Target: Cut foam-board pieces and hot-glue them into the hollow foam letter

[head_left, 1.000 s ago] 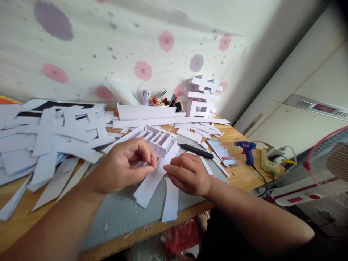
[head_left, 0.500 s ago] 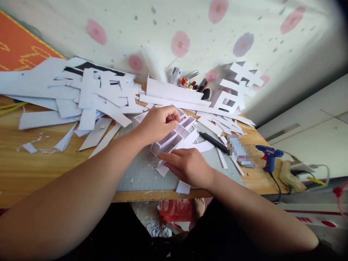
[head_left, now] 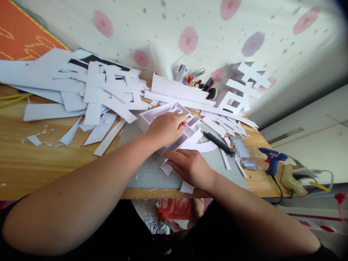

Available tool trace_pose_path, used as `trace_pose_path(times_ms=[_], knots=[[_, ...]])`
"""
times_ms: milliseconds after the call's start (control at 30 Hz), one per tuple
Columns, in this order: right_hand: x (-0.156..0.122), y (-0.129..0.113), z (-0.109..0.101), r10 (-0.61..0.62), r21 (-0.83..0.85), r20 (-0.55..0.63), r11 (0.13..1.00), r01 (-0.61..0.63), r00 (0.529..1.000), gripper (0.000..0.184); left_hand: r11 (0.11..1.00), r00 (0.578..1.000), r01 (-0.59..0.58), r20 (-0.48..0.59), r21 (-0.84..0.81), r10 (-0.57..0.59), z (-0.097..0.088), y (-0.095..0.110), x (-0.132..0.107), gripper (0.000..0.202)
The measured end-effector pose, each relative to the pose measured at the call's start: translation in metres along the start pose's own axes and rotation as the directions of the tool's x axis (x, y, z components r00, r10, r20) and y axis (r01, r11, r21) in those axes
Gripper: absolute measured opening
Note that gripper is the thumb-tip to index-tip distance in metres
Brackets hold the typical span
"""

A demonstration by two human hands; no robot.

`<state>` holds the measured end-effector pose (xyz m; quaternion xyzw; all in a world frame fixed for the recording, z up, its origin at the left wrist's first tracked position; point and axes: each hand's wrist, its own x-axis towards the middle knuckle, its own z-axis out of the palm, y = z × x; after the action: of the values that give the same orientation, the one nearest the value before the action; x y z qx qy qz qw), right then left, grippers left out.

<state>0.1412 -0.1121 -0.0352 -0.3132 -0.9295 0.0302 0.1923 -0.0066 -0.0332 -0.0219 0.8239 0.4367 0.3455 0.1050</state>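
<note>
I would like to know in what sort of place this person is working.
Probably a small craft workspace, perhaps in a home. This is shown by a blue glue gun, a pile of cut white pieces and a flower-patterned covering behind the table.

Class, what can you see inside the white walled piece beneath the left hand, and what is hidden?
Inside the white walled piece, upright dividers show. The left hand blocks part of it, so what lies there cannot be seen.
</note>
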Motion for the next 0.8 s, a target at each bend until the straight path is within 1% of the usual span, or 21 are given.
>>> trace_pose_path(times_ms=[167,233,300,333,400,467,500,533,567,600,667,733,800], knots=[[-0.001,-0.001,0.003,-0.017,-0.011,-0.021,1.000,0.016,1.000,0.024,0.999,1.000,0.010,0.004,-0.040,-0.009,-0.001,-0.001,0.000,0.018],[-0.001,0.000,-0.001,-0.040,-0.005,-0.081,0.999,0.040,0.996,0.025,0.995,1.000,0.021,-0.001,-0.093,-0.021,-0.004,-0.001,0.000,0.016],[-0.005,0.004,-0.012,-0.034,0.021,-0.184,0.999,0.038,0.982,0.026,0.986,0.999,0.042,-0.011,-0.162,-0.044,-0.009,0.000,0.001,0.015],[-0.008,0.009,-0.020,-0.010,0.034,-0.244,0.999,0.019,0.970,0.026,0.979,0.998,0.054,-0.023,-0.196,-0.059,-0.011,0.000,0.001,0.013],[-0.017,0.023,-0.039,0.074,0.039,-0.342,0.997,-0.065,0.937,0.022,0.966,0.993,0.077,-0.063,-0.247,-0.095,-0.017,-0.001,0.002,0.012],[-0.029,0.044,-0.057,0.201,-0.001,-0.392,0.976,-0.219,0.898,0.018,0.960,0.985,0.087,-0.121,-0.267,-0.123,-0.023,-0.002,0.003,0.011],[-0.035,0.056,-0.064,0.284,-0.032,-0.390,0.946,-0.321,0.876,0.018,0.960,0.981,0.088,-0.145,-0.265,-0.130,-0.025,-0.003,0.004,0.011],[-0.041,0.068,-0.069,0.377,-0.078,-0.374,0.898,-0.433,0.848,0.020,0.961,0.976,0.090,-0.171,-0.261,-0.138,-0.027,-0.004,0.005,0.011],[-0.046,0.079,-0.071,0.484,-0.140,-0.322,0.826,-0.546,0.814,0.022,0.961,0.971,0.098,-0.187,-0.260,-0.150,-0.029,-0.006,0.006,0.011],[-0.050,0.090,-0.072,0.576,-0.217,-0.233,0.755,-0.619,0.783,0.025,0.958,0.965,0.115,-0.200,-0.262,-0.171,-0.032,-0.007,0.006,0.011],[-0.053,0.106,-0.069,0.627,-0.265,-0.168,0.715,-0.647,0.761,0.026,0.949,0.939,0.172,-0.248,-0.263,-0.238,-0.038,-0.012,0.005,0.010],[-0.053,0.114,-0.063,0.652,-0.293,-0.113,0.699,-0.652,0.749,0.027,0.955,0.931,0.187,-0.267,-0.230,-0.247,-0.047,-0.016,-0.001,0.010],[-0.052,0.118,-0.057,0.687,-0.320,-0.062,0.673,-0.666,0.724,0.029,0.965,0.930,0.213,-0.271,-0.155,-0.249,-0.058,-0.022,-0.015,0.010]])
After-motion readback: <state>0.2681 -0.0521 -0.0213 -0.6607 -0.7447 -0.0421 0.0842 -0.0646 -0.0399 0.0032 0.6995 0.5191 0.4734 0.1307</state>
